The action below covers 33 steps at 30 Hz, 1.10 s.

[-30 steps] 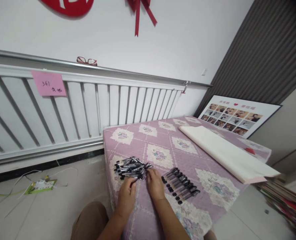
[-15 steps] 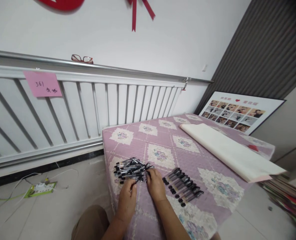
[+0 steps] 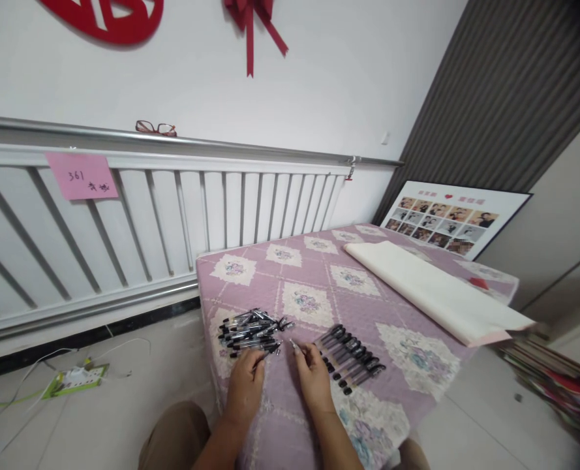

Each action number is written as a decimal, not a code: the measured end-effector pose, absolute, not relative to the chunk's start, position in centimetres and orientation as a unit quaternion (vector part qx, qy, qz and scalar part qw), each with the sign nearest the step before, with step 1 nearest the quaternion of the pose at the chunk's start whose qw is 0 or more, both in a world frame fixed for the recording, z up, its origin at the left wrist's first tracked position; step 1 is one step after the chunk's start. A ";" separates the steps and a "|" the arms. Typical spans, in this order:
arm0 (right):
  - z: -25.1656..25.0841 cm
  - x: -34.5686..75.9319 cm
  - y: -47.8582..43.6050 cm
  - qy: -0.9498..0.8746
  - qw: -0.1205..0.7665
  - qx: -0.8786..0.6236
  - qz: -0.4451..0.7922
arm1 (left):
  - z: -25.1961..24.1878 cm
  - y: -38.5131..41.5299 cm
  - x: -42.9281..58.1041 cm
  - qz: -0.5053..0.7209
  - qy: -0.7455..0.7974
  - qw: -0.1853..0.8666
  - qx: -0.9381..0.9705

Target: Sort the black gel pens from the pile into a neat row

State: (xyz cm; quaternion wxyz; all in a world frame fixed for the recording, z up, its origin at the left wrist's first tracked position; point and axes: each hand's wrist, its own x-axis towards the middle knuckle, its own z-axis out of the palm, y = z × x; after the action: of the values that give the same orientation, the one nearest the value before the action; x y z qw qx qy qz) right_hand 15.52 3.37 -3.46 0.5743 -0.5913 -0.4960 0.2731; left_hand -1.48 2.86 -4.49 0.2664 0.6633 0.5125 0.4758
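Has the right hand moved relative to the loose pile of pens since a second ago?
Yes. The right hand has drawn away from the loose pile of pens, toward the neat row of pens, with a pen tip showing at its fingertips.

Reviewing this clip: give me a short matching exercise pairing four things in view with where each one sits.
Things:
1. loose heap of pens
2. row of pens
3. glasses
4. pink note

Places:
A. on the rail above the radiator
B. stuck on the radiator
C. by the left hand
D. beside the right hand

Pairs: 1-C, 2-D, 3-A, 4-B
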 end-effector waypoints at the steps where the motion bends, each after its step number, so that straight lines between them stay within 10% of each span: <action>1: -3.4 15.7 3.0 -0.481 0.587 -0.585 0.287 | -4.5 2.8 -1.5 0.469 0.513 0.260 0.671; 33: -4.2 16.5 0.8 -0.473 0.593 -0.569 0.319 | -3.7 2.1 -1.3 0.357 0.514 0.203 0.753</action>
State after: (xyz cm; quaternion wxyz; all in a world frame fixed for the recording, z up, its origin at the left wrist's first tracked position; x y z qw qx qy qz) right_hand 16.46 0.85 -4.24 0.5929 -0.5687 -0.4727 0.3187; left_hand -1.32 2.12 -3.65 0.2026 0.7531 0.5144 0.3566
